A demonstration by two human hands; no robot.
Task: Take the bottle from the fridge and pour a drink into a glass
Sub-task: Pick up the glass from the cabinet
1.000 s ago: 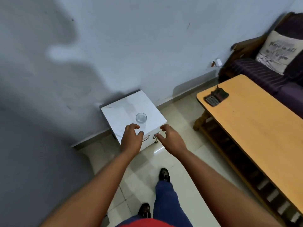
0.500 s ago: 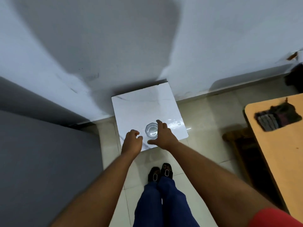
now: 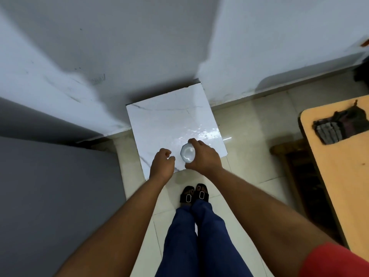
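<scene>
A clear empty glass (image 3: 187,154) stands near the front edge of a small white marble-topped cabinet (image 3: 167,124) against the wall. My right hand (image 3: 203,156) is wrapped around the glass from its right side, fingers and thumb on its rim and wall. My left hand (image 3: 162,165) hovers just left of the glass over the cabinet's front edge, fingers curled in, holding nothing. No bottle is in view. The grey surface (image 3: 56,196) at the left may be the fridge; I cannot tell.
A wooden table (image 3: 339,186) stands at the right with a dark cloth bundle (image 3: 341,126) on it. My legs and black sandals (image 3: 194,194) are on the tiled floor just before the cabinet. The wall runs close behind.
My view has closed in over the cabinet. My right hand has gone from reaching beside the glass to closing around it. My left hand stays curled to its left.
</scene>
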